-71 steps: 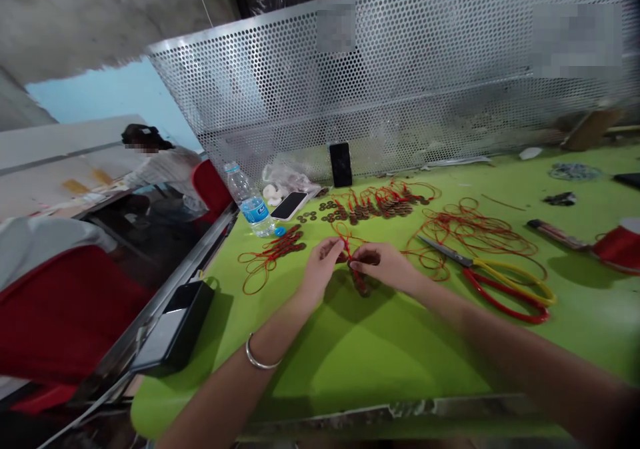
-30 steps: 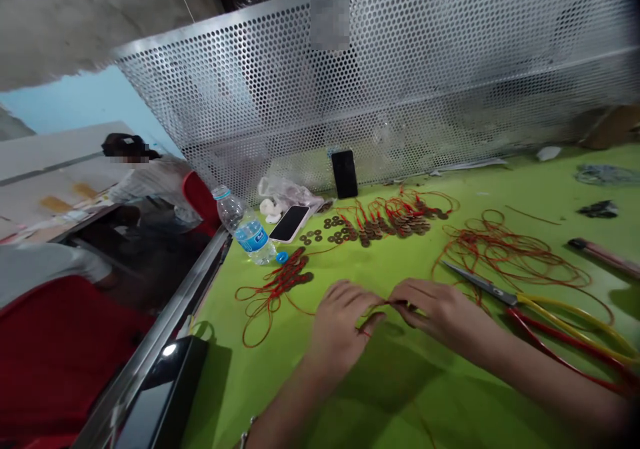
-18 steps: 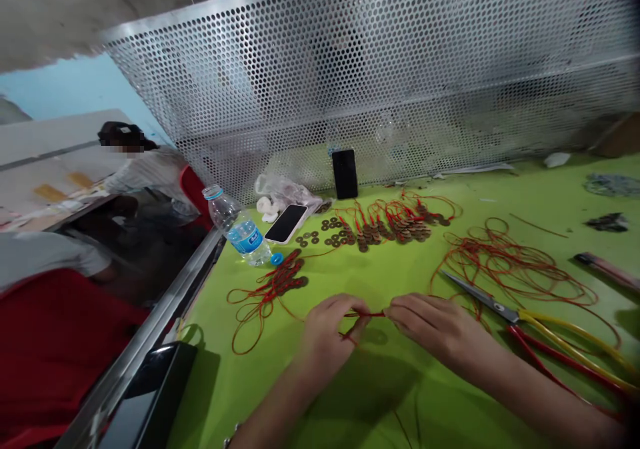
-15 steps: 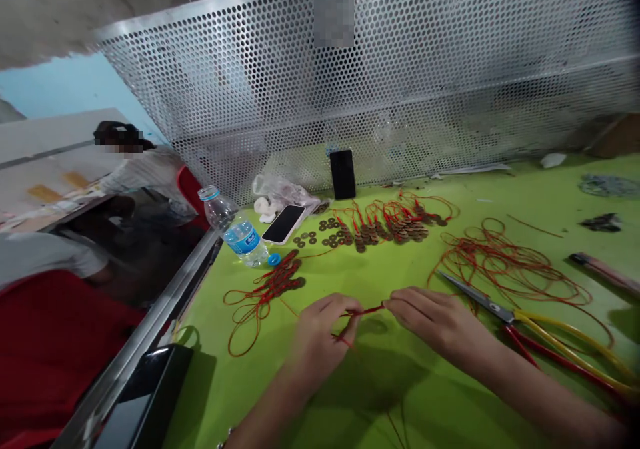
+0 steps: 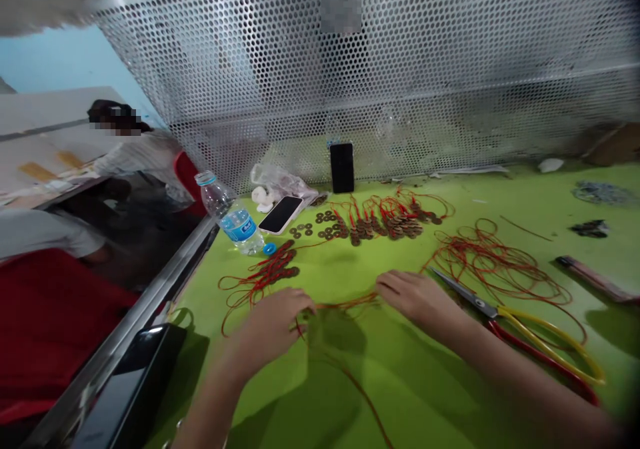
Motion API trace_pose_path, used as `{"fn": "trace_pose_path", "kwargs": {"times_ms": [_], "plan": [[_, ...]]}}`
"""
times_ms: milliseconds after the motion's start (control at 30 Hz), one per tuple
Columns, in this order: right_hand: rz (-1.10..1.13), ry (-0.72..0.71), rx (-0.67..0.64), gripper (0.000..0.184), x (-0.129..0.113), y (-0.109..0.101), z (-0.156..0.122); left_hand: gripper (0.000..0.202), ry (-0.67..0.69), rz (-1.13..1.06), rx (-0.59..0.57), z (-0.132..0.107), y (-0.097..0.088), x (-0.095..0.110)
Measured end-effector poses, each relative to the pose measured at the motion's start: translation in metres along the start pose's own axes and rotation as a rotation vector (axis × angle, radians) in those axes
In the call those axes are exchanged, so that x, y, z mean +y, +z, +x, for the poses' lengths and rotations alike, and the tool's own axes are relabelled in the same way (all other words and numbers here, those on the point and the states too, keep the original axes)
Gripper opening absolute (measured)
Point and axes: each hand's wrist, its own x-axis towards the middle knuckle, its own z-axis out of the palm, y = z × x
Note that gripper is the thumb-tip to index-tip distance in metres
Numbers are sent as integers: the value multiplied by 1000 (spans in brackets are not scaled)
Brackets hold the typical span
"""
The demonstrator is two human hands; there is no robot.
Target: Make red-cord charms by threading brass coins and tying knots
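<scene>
My left hand is closed in a pinch on one end of a red cord low over the green table. My right hand pinches the other end, and the cord is stretched between the two hands. More of the cord trails down toward the near edge. A finished bundle of coins on red cord lies just beyond my left hand. Red and yellow scissors lie right of my right hand.
Strung coins and loose coins lie farther back, with loops of red cord to the right. A water bottle, two phones, a plastic bag and a perforated metal screen stand behind. Another person sits at left.
My hands have moved apart, the left one drawing back to the left, so the cord between them is pulled longer. The view has tilted slightly.
</scene>
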Motion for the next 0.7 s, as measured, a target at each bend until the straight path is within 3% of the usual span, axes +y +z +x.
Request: {"fn": "trace_pose_path", "kwargs": {"times_ms": [67,133,233,333,467,567,700], "plan": [[83,77,-138,14,-6,4,-3,35,56,-125,-65,-14,-10,-3],[184,131,-193,9,-10,5,-6,46,179,-233,-84,-21,-17,1],[276,173,-201,19,-11,1,-9,36,277,-287,55,-15,-11,16],[281,220,-224,28,-9,-4,-14,24,176,-181,216,6,14,29],[273,236,-309,51,-7,0,-32,31,201,56,165,23,45,32],[273,214,-335,67,-9,9,-44,27,235,166,145,22,53,30],[185,221,-310,71,-16,17,-45,20,230,214,128,18,51,31]]}}
